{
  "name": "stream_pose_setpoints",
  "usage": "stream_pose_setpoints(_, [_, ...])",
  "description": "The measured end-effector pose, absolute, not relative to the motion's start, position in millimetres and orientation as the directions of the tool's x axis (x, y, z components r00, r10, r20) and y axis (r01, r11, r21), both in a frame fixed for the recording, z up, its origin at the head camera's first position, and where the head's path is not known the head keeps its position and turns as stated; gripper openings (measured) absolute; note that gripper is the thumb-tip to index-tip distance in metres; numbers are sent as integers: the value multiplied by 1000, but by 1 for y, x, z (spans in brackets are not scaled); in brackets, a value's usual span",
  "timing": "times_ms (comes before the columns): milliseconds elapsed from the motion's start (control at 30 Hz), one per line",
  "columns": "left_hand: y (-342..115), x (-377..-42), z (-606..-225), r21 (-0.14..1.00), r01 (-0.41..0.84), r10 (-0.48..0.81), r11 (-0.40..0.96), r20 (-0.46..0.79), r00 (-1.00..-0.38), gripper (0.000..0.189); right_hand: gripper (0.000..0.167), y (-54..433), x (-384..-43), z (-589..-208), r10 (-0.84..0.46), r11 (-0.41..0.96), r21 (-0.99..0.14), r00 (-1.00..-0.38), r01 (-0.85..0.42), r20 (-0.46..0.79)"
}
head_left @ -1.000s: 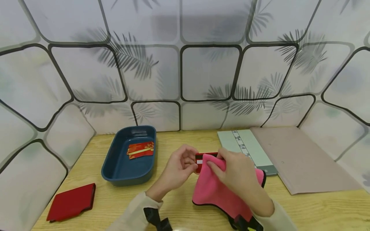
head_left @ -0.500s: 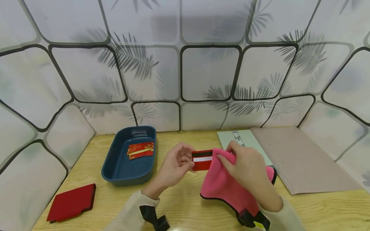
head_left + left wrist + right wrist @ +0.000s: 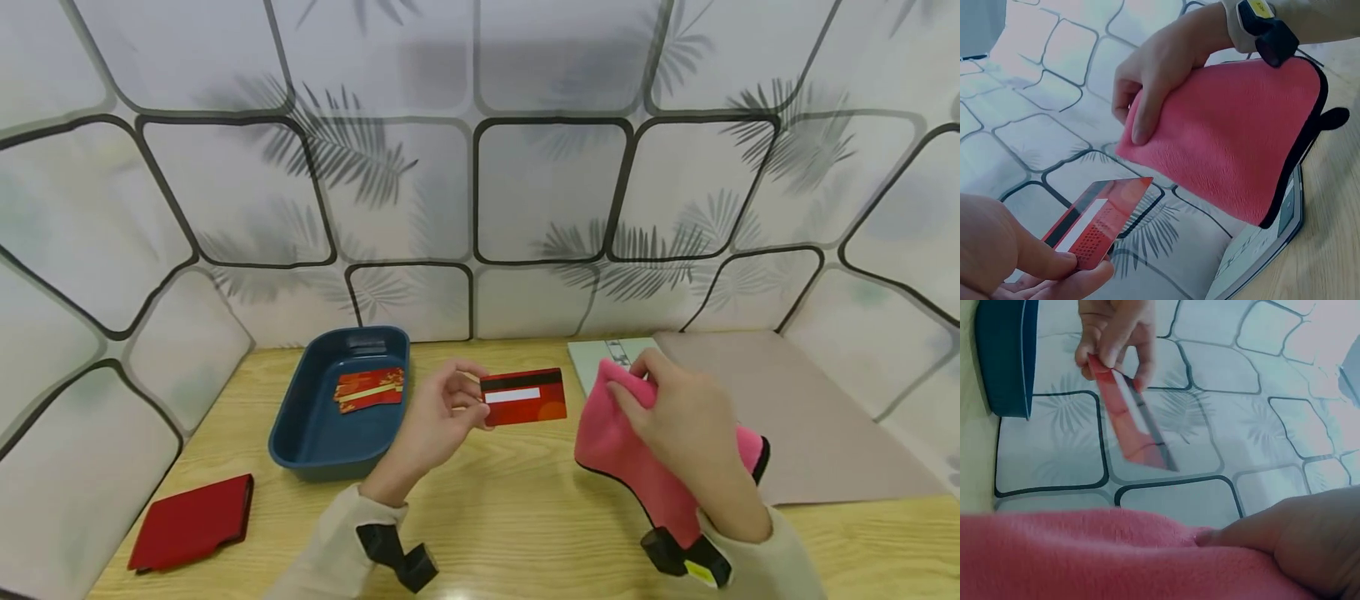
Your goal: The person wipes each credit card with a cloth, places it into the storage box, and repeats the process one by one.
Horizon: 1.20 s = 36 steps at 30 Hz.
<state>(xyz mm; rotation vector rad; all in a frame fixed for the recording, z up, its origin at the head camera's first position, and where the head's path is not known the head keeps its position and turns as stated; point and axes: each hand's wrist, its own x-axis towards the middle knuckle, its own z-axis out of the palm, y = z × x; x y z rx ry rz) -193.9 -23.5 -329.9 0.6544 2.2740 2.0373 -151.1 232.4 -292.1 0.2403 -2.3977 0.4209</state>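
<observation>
My left hand [image 3: 438, 421] pinches a red bank card [image 3: 551, 402] by its left end, above the table. The card's back, with a black stripe and a white strip, faces me. To the right, my right hand [image 3: 686, 425] grips a pink cleaning cloth [image 3: 618, 437] with black edging near one corner; the rest hangs down under the wrist. A gap separates card and cloth in the head view. In the left wrist view the thumb lies on the card [image 3: 1099, 219], and the cloth [image 3: 1222, 137] droops from the right hand. The right wrist view shows the cloth [image 3: 1097, 556] close up.
A blue tray [image 3: 288, 454] at the left holds several red and gold cards [image 3: 367, 390]. A red card wallet [image 3: 193, 521] lies at the front left. Behind the right hand are a pale green notebook [image 3: 588, 354] and a flat beige board [image 3: 810, 417].
The cloth has slid off the card to the right with my right hand, uncovering the card's whole back. My left hand has moved slightly left and up, still holding the card.
</observation>
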Motion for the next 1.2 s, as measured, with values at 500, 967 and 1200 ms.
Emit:
stream_pose_setpoints(500, [-14, -194, -337, 959, 277, 300, 65, 246, -922, 37, 22, 210, -138, -292, -168, 822, -363, -796, -438, 582])
stream_pose_setpoints(967, [-4, -181, -340, 887, 436, 415, 155, 342, -843, 33, 24, 176, -138, -313, -267, 797, -298, -749, -525, 606])
stream_pose_setpoints(1200, [-2, -178, -341, 866, 478, 449, 143, 374, -812, 30, 26, 176, -142, -318, -245, 835, -226, -706, -503, 665])
